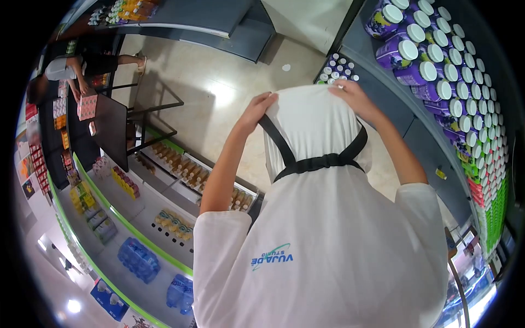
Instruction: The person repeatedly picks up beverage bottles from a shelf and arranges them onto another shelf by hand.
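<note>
Looking down my own front, I see a white T-shirt (322,229) with a blue printed logo. A black strap with a buckle (328,160) runs across it. At the top, both hands hold the shirt's lower edge stretched out between them. My left hand (257,111) is closed on the left corner of the fabric, close to where the strap passes. On the other side my right hand (353,98) pinches the right corner, its fingertips over the edge.
Purple-labelled bottles with white caps (432,71) fill a shelf on the right. Left are shelves with blue-wrapped bottle packs (138,259) and rows of brownish bottles (186,168). Another person (82,68) handles a pink box (87,106) at a dark table (112,126). Tiled floor (219,71) lies ahead.
</note>
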`<state>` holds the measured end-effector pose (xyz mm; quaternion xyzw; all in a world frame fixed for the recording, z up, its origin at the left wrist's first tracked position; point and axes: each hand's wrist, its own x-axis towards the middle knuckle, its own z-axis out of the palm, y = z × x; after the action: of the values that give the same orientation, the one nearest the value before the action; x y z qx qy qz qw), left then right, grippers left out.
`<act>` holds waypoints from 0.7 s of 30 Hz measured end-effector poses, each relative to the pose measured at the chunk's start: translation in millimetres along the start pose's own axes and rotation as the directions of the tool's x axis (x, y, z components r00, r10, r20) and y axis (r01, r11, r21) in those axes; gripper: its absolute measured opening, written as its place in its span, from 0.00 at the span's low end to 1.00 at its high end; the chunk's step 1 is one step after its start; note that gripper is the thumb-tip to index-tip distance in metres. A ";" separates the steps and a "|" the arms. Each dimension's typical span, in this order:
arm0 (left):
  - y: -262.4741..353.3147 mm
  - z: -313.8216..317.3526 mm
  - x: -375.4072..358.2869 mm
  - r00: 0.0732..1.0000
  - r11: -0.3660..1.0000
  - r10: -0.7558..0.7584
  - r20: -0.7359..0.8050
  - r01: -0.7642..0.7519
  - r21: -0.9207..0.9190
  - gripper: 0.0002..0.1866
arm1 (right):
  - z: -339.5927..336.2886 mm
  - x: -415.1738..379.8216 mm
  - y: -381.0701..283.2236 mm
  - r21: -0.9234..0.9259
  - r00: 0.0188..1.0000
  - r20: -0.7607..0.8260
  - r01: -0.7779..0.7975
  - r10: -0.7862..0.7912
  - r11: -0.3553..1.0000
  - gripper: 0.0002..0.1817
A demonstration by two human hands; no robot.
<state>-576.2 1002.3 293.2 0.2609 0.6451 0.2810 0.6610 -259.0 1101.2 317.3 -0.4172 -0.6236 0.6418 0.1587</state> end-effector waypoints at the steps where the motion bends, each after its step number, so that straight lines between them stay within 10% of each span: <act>1: 4.0 -3.4 6.2 0.999 0.999 0.008 0.035 -0.009 0.035 0.29 | -3.2 14.7 5.7 -0.006 1.000 0.005 0.004 -0.004 1.000 0.15; 5: -62.6 -4.3 43.8 0.979 0.940 0.164 -0.125 -0.116 0.320 0.26 | 21.3 40.3 103.3 -0.198 1.000 0.001 0.018 -0.018 0.980 0.16; 6: -79.6 -7.3 46.0 1.000 0.834 0.007 0.009 -0.011 0.552 0.27 | 23.4 41.1 122.0 -0.349 0.996 0.022 0.092 -0.090 0.933 0.19; 8: -135.7 5.8 35.9 0.968 0.774 -0.164 0.191 0.007 0.634 0.28 | 37.3 5.9 111.3 -0.410 0.932 0.152 -0.243 0.329 0.879 0.17; 10: -172.8 14.0 18.3 0.944 0.756 -0.193 0.268 -0.031 0.654 0.31 | 44.6 -27.5 125.4 -0.369 0.877 0.231 -0.322 0.422 0.872 0.21; 12: -168.2 16.6 -16.0 0.999 0.891 0.038 0.022 -0.044 0.452 0.25 | 37.4 -56.2 143.0 -0.038 0.800 0.190 -0.573 0.569 0.818 0.24; 15: -160.9 9.1 -38.0 0.903 0.921 0.303 -0.305 -0.196 0.336 0.17 | 11.1 -101.9 132.0 0.459 0.838 0.114 -0.520 0.533 0.720 0.24; 17: -136.6 5.6 -53.1 0.957 0.964 0.215 -0.196 -0.176 0.197 0.18 | -3.5 -107.4 121.4 0.117 0.841 0.206 -0.529 0.500 0.841 0.15; 20: -119.8 19.1 -52.2 0.996 0.930 0.053 0.069 -0.074 0.359 0.20 | -8.6 -114.4 138.8 0.179 0.896 0.288 -0.397 0.338 0.900 0.08; 21: -114.0 26.3 -48.2 0.991 0.909 -0.027 0.132 -0.031 0.415 0.20 | -12.3 -112.3 144.9 0.450 0.886 0.270 -0.461 0.376 0.765 0.08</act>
<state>-546.4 888.2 247.5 0.4147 0.6438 0.1197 0.6319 -136.5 1003.2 221.5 -0.4357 -0.3366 0.8325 0.0621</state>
